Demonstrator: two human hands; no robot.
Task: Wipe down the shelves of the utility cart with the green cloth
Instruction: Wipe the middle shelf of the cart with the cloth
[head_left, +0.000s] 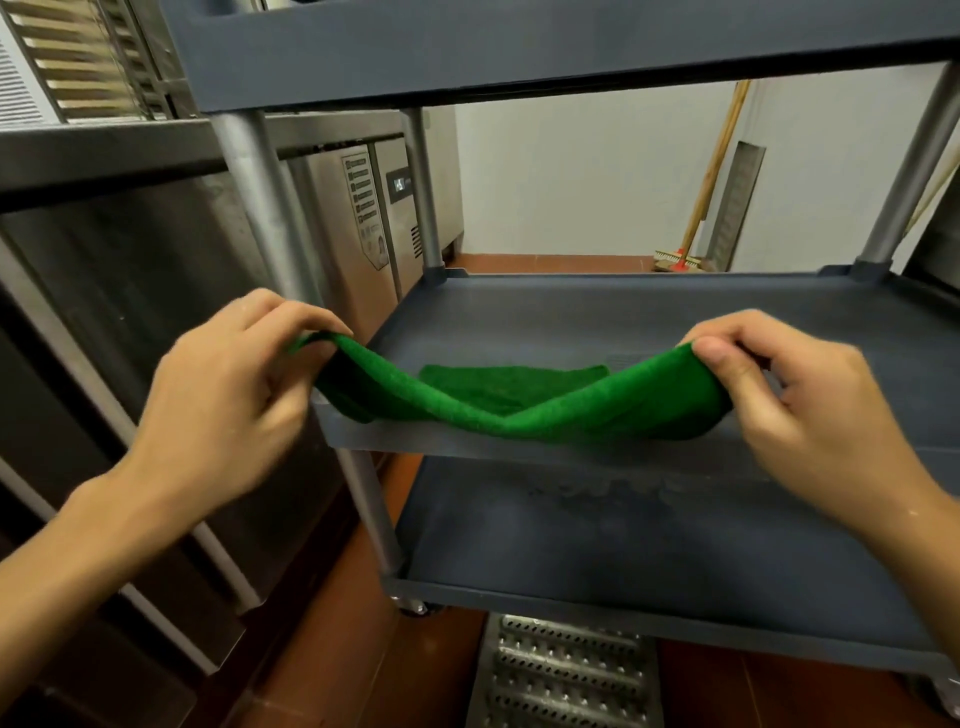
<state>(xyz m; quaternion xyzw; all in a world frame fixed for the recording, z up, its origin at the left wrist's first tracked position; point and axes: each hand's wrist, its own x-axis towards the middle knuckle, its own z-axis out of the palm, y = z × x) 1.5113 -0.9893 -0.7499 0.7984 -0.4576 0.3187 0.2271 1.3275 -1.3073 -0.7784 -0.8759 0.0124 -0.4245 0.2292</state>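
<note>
A dark grey utility cart fills the view, with a top shelf (519, 47), a middle shelf (623, 322) and a bottom shelf (623, 535) on metal posts. A green cloth (519, 405) hangs stretched over the front edge of the middle shelf, its far part lying on the shelf surface. My left hand (223, 395) pinches the cloth's left corner at the shelf's front left corner. My right hand (810, 410) pinches the right corner, thumb on top. The cloth sags in the middle between both hands.
Stainless steel counters and a refrigerator unit (363, 208) stand close on the left. A broom (696, 208) leans on the white wall behind the cart. A perforated metal floor drain grate (566, 675) lies under the cart on the red tile floor.
</note>
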